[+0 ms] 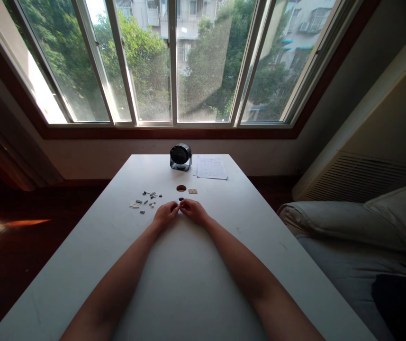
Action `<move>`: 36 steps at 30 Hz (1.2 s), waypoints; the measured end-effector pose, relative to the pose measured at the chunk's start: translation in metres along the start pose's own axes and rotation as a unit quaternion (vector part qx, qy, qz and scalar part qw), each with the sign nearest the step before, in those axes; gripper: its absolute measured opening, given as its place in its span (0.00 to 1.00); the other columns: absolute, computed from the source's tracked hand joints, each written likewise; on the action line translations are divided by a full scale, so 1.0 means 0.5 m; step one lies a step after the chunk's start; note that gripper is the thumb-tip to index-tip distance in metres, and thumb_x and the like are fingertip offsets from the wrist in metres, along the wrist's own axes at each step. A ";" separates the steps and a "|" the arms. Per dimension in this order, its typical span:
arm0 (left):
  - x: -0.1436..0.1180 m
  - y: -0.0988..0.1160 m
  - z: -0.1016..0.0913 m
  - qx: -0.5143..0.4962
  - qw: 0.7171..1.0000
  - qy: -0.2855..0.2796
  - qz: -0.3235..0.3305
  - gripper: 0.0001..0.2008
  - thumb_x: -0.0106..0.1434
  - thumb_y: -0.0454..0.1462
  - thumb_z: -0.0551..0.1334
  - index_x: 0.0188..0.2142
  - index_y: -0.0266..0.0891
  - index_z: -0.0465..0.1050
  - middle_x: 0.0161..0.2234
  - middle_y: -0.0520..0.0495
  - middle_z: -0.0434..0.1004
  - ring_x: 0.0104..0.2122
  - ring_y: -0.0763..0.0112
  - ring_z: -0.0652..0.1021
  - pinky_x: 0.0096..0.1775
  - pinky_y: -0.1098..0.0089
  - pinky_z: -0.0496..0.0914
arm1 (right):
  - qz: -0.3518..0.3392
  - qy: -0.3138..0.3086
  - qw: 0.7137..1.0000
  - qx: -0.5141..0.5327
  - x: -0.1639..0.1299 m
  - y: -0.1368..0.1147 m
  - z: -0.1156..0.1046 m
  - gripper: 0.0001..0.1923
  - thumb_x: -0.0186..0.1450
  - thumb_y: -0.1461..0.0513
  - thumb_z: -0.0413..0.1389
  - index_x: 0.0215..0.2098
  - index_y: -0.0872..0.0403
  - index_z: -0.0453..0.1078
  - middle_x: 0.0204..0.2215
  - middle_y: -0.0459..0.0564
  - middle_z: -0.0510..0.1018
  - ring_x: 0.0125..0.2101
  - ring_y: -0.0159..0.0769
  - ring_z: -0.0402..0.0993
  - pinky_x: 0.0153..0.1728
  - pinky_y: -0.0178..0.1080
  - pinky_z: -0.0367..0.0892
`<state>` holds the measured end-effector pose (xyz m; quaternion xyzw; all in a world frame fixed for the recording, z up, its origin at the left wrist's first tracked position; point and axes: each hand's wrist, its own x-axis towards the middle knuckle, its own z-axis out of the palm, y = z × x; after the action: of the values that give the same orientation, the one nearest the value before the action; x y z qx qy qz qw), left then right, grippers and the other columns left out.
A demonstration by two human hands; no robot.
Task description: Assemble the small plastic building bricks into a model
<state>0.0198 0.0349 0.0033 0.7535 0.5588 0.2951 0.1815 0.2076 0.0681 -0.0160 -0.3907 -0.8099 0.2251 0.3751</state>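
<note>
Left hand (166, 214) and right hand (193, 210) met fingertip to fingertip at table (188, 265) centre, both pinching small dark piece (180, 201) between them. Loose parts (145, 200) lay just left, nearer left hand.

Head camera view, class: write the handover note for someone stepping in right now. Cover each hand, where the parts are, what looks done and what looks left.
Left hand and right hand: together at mid-table, fingertips pinching one small piece between them; too small to identify.
Parts: loose small parts lie scattered to the left of the hands; a tan studded plate and a brown round piece sit just beyond them.
Further back on the white table: a small black fan and a printed sheet.
Done: at most the piece in hand; no finished assembly shows.
Left: the scattered parts appear unjoined.
</note>
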 end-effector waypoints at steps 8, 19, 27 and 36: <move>-0.002 0.003 -0.003 -0.002 1.000 0.002 0.003 0.13 0.65 0.44 0.55 0.38 0.44 0.76 0.34 0.48 0.79 0.35 0.67 0.76 0.37 0.71 0.65 | 0.004 -0.005 1.000 0.003 -0.001 -0.004 -0.005 0.08 0.60 0.62 0.59 0.40 0.52 0.73 0.32 0.47 0.77 0.29 0.32 0.70 0.33 0.33 0.64; 0.000 0.001 -0.002 -0.001 1.000 0.001 -0.001 0.13 0.65 0.45 0.55 0.38 0.43 0.76 0.35 0.48 0.79 0.35 0.68 0.75 0.37 0.71 0.65 | 0.010 -0.007 1.000 0.001 0.001 -0.005 -0.003 0.08 0.60 0.63 0.59 0.39 0.52 0.73 0.32 0.47 0.77 0.29 0.32 0.70 0.34 0.33 0.64; -0.001 0.000 -0.001 0.003 1.000 0.002 -0.002 0.13 0.65 0.44 0.55 0.39 0.43 0.76 0.35 0.48 0.79 0.35 0.68 0.76 0.37 0.71 0.65 | 0.007 -0.003 1.000 0.004 0.000 -0.004 -0.002 0.08 0.60 0.62 0.59 0.39 0.52 0.74 0.31 0.46 0.77 0.29 0.31 0.70 0.33 0.33 0.64; 0.000 0.003 -0.002 -0.008 1.000 0.000 -0.004 0.12 0.65 0.44 0.55 0.39 0.44 0.76 0.36 0.48 0.80 0.36 0.67 0.76 0.39 0.71 0.66 | 0.004 -0.005 1.000 0.005 -0.001 -0.009 -0.006 0.08 0.61 0.62 0.59 0.39 0.52 0.73 0.31 0.47 0.77 0.29 0.32 0.70 0.33 0.33 0.64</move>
<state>0.0203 0.0343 0.0050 0.7495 0.5597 0.2988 0.1886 0.2081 0.0654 -0.0112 -0.3909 -0.8088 0.2329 0.3725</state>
